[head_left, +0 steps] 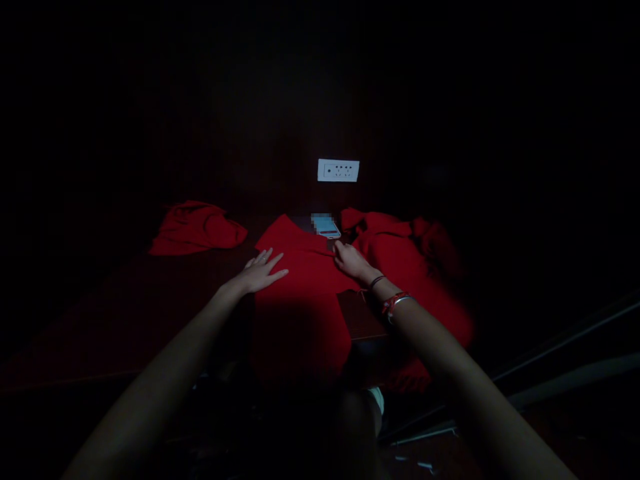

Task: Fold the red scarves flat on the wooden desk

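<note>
A red cloth garment (pixel 300 280) lies spread on the dark table, its lower part hanging over the front edge toward me. My left hand (pixel 261 272) rests on its left side with the fingers spread. On the right, my right hand (pixel 351 260) has its fingers closed in a pinch on the garment near its upper right part, where a fold runs across. The exact cut of the garment is hard to make out in the dim light. Bracelets circle my right wrist.
A crumpled red cloth (pixel 200 230) lies at the left on the table (pixel 210 287). More red fabric (pixel 410 260) is heaped at the right, drooping over the edge. A phone (pixel 327 227) with a lit screen lies behind the garment. Above it, a white socket panel (pixel 339 171) is on the wall.
</note>
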Demonstrator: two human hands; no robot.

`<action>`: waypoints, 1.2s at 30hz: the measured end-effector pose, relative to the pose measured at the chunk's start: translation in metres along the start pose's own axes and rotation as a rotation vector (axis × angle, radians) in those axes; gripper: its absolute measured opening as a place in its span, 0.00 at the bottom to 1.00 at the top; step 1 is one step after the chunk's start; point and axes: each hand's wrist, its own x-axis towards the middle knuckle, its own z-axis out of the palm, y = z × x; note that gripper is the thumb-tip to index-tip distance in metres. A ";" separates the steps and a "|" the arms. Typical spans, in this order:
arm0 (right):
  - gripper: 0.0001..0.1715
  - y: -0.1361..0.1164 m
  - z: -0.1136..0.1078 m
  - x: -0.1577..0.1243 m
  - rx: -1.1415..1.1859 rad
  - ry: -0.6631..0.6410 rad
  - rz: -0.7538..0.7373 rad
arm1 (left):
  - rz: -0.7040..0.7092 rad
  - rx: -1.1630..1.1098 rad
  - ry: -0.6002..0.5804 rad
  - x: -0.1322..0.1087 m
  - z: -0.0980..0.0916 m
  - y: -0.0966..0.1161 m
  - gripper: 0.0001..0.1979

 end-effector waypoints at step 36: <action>0.36 -0.031 -0.025 -0.026 0.058 -0.447 0.055 | 0.169 -0.029 -0.213 -0.005 -0.019 0.023 0.42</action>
